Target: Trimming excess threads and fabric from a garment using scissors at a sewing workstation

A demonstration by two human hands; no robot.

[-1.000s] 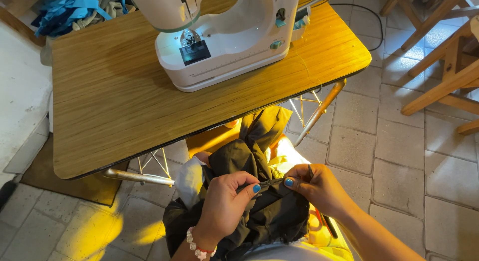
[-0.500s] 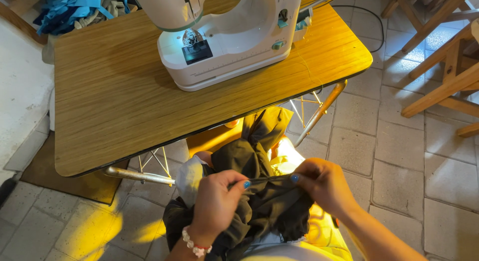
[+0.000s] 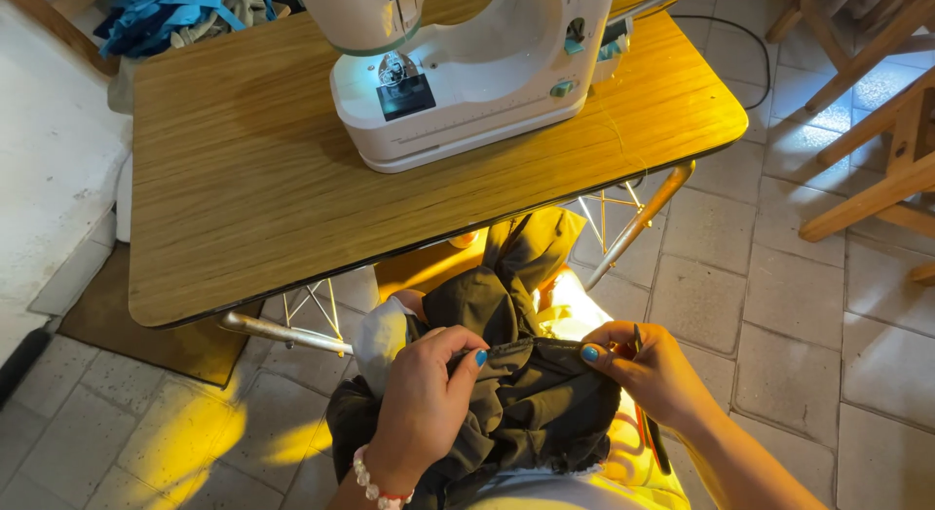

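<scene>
Dark fabric (image 3: 526, 403) is lying bunched on the person's lap, below the desk's (image 3: 243, 208) near edge; left hand (image 3: 424, 408) and right hand (image 3: 653, 369) are each pinching its hem, stretching it taut. White sewing machine (image 3: 467, 72) with a dark square label is sitting at the desk's far edge.

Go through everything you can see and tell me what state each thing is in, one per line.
Left hand: pinching the dark fabric's edge.
Right hand: pinching the same edge, a slim dark tool tucked in it.
Dark fabric: bunched on the lap, edge pulled taut.
Sewing machine: upright on the wooden table, lamp lit.
</scene>
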